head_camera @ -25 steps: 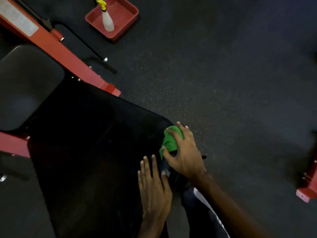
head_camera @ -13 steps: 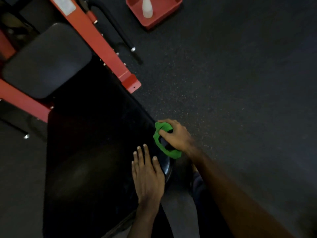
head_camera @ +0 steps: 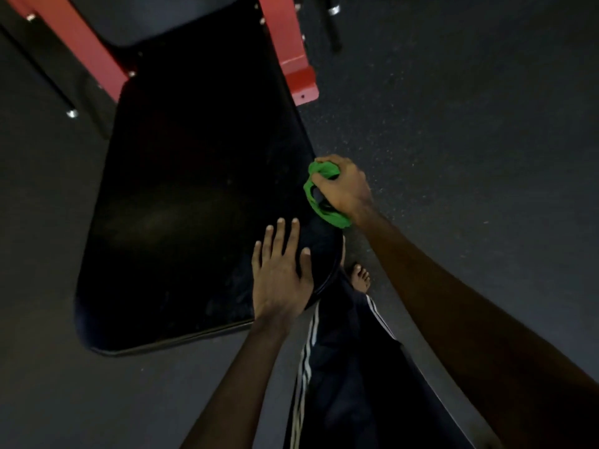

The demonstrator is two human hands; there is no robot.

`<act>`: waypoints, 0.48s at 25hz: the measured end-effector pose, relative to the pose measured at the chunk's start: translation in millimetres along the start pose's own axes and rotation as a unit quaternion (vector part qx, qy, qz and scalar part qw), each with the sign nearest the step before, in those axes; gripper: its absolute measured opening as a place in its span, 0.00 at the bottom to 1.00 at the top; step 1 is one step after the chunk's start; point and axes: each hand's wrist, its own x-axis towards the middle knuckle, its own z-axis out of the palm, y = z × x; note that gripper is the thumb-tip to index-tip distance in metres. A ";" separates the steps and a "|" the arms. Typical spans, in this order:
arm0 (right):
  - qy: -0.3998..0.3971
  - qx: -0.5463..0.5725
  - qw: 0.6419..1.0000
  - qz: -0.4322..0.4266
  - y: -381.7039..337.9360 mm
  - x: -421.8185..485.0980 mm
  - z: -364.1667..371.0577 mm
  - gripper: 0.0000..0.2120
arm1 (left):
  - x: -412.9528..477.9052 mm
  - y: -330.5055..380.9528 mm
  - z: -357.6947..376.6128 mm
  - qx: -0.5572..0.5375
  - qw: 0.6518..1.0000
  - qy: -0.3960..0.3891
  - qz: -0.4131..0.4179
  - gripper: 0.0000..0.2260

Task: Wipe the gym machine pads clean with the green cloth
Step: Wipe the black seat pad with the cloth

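A long black bench pad (head_camera: 194, 196) fills the middle of the view and runs away from me. My right hand (head_camera: 345, 187) grips a bunched green cloth (head_camera: 319, 197) and presses it against the pad's right edge near the rounded front corner. My left hand (head_camera: 280, 273) lies flat on the pad's near right part, fingers spread, holding nothing. A second dark pad (head_camera: 181, 17) sits at the top, partly cut off by the frame.
Red steel frame bars (head_camera: 291, 50) flank the pad at the top. A chrome-tipped black bar (head_camera: 332, 24) lies on the dark rubber floor (head_camera: 470, 124). My striped trouser leg (head_camera: 343, 367) and bare foot (head_camera: 359, 277) stand at the pad's near right corner.
The view has swung so the pad now runs straight ahead, and the red tray with the bottle has left the frame. My right hand regripped the cloth at the pad's edge.
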 end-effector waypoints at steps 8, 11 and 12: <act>-0.008 -0.003 1.000 0.019 16.1 -29.1 -9.2 0.18 | 2.3 5.9 -7.1 -0.038 0.999 -0.008 -0.023 0.27; -0.002 -0.009 1.000 0.002 14.3 -17.8 -3.5 0.18 | 18.7 21.4 -5.3 -0.100 0.992 0.014 -0.075 0.24; 0.001 -0.007 1.000 -0.013 10.8 -4.5 -1.5 0.18 | 28.7 27.5 -3.3 -0.098 0.991 0.019 -0.088 0.23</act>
